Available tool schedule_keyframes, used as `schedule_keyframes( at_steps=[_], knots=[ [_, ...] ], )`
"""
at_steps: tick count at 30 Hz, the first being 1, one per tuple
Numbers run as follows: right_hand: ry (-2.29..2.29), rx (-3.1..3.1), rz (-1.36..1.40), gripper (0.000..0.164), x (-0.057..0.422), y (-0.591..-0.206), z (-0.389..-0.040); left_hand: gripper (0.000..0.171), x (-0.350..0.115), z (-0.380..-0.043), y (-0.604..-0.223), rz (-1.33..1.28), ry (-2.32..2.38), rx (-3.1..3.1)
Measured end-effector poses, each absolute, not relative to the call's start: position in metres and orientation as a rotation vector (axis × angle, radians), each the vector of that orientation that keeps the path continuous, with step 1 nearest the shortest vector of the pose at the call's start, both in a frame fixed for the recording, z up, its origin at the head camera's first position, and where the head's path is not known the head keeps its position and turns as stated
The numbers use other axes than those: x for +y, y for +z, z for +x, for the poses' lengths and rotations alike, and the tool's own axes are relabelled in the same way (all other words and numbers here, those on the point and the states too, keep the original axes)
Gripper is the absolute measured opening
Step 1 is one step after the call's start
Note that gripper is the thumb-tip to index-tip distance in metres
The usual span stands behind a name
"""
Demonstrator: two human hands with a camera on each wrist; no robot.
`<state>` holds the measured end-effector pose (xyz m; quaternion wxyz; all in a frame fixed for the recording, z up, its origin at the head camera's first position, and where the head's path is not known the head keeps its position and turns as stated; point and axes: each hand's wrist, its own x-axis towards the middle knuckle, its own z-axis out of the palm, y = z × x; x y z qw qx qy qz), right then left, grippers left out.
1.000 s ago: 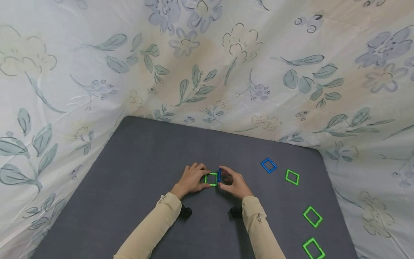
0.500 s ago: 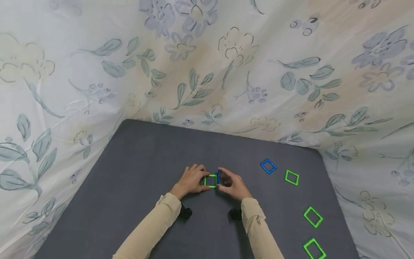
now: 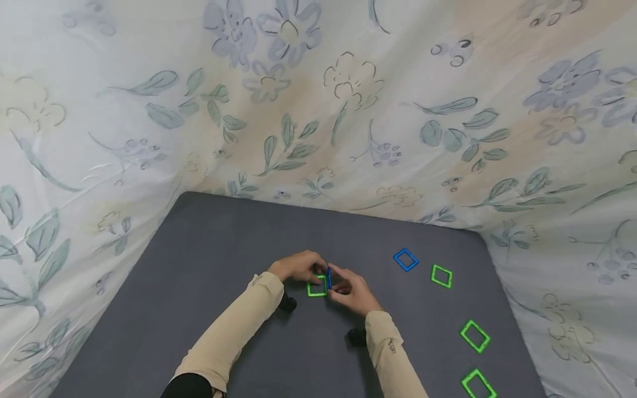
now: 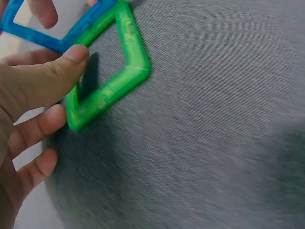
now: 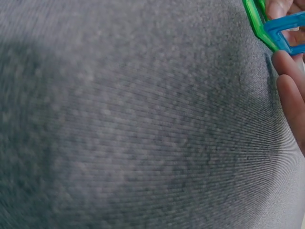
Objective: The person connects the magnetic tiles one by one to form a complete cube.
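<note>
A green square magnetic tile point(image 3: 316, 294), an open frame, lies on the grey table in the head view. Along its right side a blue magnetic tile point(image 3: 329, 278) stands upright on edge. My left hand point(image 3: 298, 266) reaches over the green tile's far side, and in the left wrist view its thumb and fingers pinch the green frame point(image 4: 138, 62) close to the blue tile point(image 4: 33, 36). From the right, my right hand point(image 3: 355, 293) holds the blue tile between thumb and fingers. The right wrist view catches the two tiles meeting at the upper right edge.
To the right lie another blue tile point(image 3: 406, 269) and three green tiles, one nearby point(image 3: 441, 285), one lower point(image 3: 475, 350) and one at the bottom edge point(image 3: 473, 374). A floral cloth point(image 3: 278, 132) rises behind the grey table point(image 3: 239, 221).
My left hand has shifted from the green tile's left side to its far side. The right hand keeps holding the blue tile upright. The head view has turned slightly.
</note>
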<state>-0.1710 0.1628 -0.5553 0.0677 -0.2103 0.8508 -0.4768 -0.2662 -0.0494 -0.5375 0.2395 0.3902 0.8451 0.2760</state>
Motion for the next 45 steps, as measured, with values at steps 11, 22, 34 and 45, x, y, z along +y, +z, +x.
schedule_keyframes(
  at_steps=[11, 22, 34, 45],
  knots=[
    [-1.476, 2.488, -0.621, 0.07, 0.156, -0.559, -0.166, 0.022, -0.038, -0.271, -0.532, 1.016, 0.581, 2.284],
    [-1.456, 2.519, -0.612, 0.069, 0.157, -0.56, -0.161, 0.018, -0.038, -0.269, -0.531, 1.026, 0.585, 2.281],
    [-1.402, 2.753, -0.469, 0.062, 0.19, -0.553, -0.149, 0.009, -0.049, -0.267, -0.54, 1.054, 0.756, 2.321],
    [-1.146, 3.103, 0.003, 0.062, 0.276, -0.521, -0.113, 0.019, -0.065, -0.257, -0.55, 0.943, 0.906, 2.45]
  ],
)
